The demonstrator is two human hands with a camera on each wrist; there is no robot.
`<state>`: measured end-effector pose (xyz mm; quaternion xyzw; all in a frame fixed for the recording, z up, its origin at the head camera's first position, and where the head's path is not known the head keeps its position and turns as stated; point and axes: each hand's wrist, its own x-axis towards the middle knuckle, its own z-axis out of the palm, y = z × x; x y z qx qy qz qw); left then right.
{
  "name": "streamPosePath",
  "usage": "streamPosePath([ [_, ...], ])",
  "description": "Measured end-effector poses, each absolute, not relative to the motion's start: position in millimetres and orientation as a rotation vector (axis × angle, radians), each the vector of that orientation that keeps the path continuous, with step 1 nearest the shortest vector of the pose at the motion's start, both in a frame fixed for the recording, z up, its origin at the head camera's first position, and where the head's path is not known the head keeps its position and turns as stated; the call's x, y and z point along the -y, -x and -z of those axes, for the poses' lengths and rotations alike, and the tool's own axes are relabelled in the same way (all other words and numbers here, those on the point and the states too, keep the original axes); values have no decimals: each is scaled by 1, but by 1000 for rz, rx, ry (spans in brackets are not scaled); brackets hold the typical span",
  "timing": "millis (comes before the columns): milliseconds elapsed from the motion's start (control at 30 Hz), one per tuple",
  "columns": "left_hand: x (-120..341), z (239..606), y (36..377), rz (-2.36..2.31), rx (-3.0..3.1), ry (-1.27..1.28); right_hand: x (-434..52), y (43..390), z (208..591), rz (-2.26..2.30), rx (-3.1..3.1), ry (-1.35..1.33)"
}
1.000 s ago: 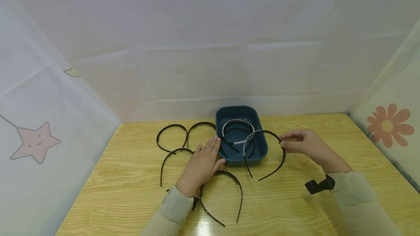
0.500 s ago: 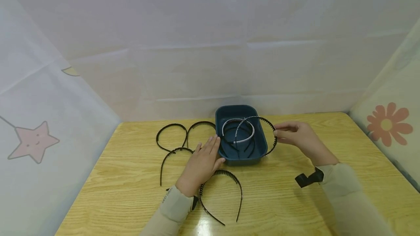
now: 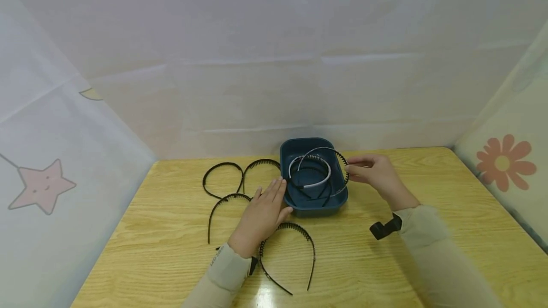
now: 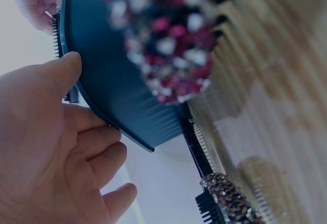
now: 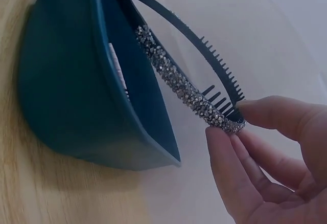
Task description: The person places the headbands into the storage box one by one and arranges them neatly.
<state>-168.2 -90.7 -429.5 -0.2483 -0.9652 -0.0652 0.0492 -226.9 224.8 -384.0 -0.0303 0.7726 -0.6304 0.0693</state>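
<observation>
Head view: I see my right hand pinching a sparkly headband by its right side, thumb and fingertips closed on the band. The headband hangs over the blue tub, its ends dipping inside. The tub already contains a white headband and at least one dark one beneath; I cannot count them, as they overlap. My left hand lies flat with straight fingers, fingertips touching the tub's left wall. Left of the tub, three black headbands lie on the wooden table; a fourth lies in front of the tub. My left wrist covers part of it.

Left wrist view: my left hand shows relaxed fingers, the thumb against the tub's outer wall. A blurred beaded object fills the top of the frame; I cannot identify it. A toothed band end is cut off at the bottom edge.

Right wrist view: my right fingertips grip the sparkly headband at the tub's rim. The tub's interior is mostly hidden by its wall.
</observation>
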Motion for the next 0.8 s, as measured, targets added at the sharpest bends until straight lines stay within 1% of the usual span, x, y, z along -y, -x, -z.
streamPosePath([
  [267, 90, 431, 168, 215, 2927, 762, -208, 231, 389, 1750, -2473, 57],
  [800, 88, 433, 169, 206, 2926, 759, -184, 234, 397, 1560, -2617, 143],
])
